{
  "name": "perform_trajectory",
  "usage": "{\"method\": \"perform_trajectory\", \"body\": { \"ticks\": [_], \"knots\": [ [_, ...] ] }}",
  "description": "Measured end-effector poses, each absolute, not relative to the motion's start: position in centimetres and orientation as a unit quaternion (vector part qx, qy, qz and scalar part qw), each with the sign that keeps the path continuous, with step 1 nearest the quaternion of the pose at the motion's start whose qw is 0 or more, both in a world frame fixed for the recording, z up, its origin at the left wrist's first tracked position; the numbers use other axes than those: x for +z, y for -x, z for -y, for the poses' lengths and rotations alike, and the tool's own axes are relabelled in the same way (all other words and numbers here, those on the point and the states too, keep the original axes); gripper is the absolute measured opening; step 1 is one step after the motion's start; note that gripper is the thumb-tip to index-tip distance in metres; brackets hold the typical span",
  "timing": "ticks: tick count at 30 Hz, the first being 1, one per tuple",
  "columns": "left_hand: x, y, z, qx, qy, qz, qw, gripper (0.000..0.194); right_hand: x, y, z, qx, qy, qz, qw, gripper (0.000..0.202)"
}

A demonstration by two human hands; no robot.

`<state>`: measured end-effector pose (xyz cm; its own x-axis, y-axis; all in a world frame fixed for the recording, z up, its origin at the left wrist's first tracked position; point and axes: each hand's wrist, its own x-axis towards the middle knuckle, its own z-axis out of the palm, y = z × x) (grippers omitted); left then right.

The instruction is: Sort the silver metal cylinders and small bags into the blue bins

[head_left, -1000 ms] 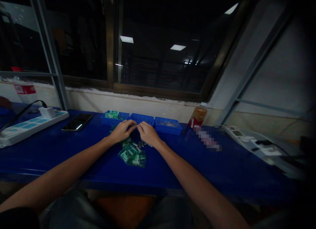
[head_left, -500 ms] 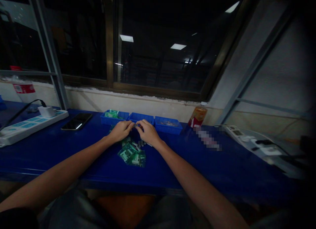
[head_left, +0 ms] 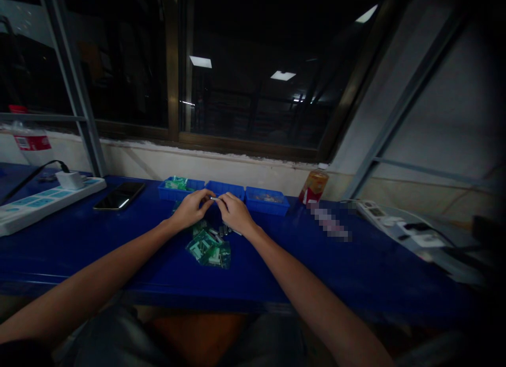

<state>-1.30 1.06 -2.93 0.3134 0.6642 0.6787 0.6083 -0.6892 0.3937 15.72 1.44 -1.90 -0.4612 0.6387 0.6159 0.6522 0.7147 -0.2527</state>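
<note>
Window-side desk: Blue desk (head_left: 154,259) stretches beneath a dark window (head_left: 256,98), ceiling lights showing in the glass.
Slim pale part: Small part (head_left: 214,199) sits between the two hands, its long axis running roughly crosswise, one end pointing toward the left hand.
Right hand: Fingertips pinch the part; this hand (head_left: 236,214) appears the nearer.
Left hand: Fingers curl at the part's exposed end; whether this hand (head_left: 190,209) grips it, one cannot tell.
Green packets: Packets (head_left: 203,244) lie nearer the wearer, below the hands.
Blue trays: Three trays (head_left: 266,206) stand in a row beyond.
</note>
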Motion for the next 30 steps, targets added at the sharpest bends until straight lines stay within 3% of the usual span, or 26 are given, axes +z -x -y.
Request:
{"method": "perform_trajectory", "body": {
  "ticks": [3, 6, 12, 20, 30],
  "knots": [
    [-2.93, 1.34, -1.10, 0.430, -0.806, -0.407, 0.025, 0.020, -2.13, -15.73, -1.56, 0.007, 0.372, 0.848, 0.377, 0.018],
    [-2.77, 1.35, -0.95, 0.423, -0.802, -0.420, 0.020, 0.021, -2.35, -15.80, -1.74, 0.016, 0.368, 0.845, 0.389, 0.026],
    [-2.48, 1.34, -0.62, 0.396, -0.806, -0.439, 0.033, 0.026, -2.13, -15.86, -1.58, -0.004, 0.364, 0.855, 0.369, 0.015],
    [-2.78, 1.29, -0.90, 0.417, -0.809, -0.413, 0.035, 0.022, -1.94, -15.68, -1.45, -0.010, 0.384, 0.850, 0.361, 0.022],
    [-2.78, 1.42, -1.05, 0.379, -0.817, -0.433, 0.036, 0.024, -1.78, -16.12, -2.04, -0.035, 0.374, 0.844, 0.383, 0.014]
  ]
}}
